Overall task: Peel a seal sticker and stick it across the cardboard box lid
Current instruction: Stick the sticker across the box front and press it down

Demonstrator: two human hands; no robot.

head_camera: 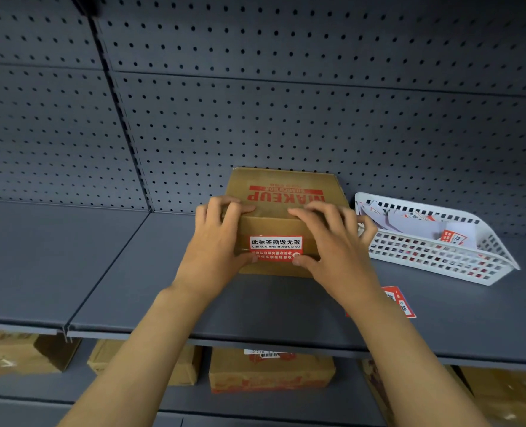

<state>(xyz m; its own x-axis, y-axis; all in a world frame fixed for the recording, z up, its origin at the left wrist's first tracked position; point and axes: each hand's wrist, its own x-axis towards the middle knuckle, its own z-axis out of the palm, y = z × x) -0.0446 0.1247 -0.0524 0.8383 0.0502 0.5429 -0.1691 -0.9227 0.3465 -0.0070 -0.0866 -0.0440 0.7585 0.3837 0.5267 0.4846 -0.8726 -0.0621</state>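
Left hand (217,241): laid on the left side of the cardboard box (281,223), fingers spread over the top edge, thumb pressed to the front face at the left end of the seal sticker (275,248). Clasping the box, not closed into a fist.

Right hand (332,241): laid on the right side of the same box, fingers over the top edge, thumb pressed to the front face at the right end of the sticker. Likewise clasping the box.

Cardboard box: brown, lid shut, red "MAKEUP" lettering on top, read upside down from this view. Stands on the grey shelf (132,288), close to the pegboard back panel (286,103).

Seal sticker: red and white, with Chinese print; stuck to the front face of the box, between the two thumbs. Whether it bridges the lid seam cannot be told.

White plastic basket (440,257): on the shelf just right of the box, tilted, holding loose sticker sheets (424,226).

Loose sticker sheet (400,302): red, white and blue; lies flat on the shelf, partly hidden behind the right wrist.

Lower shelf: several more cardboard boxes (271,371), one with a barcode label.
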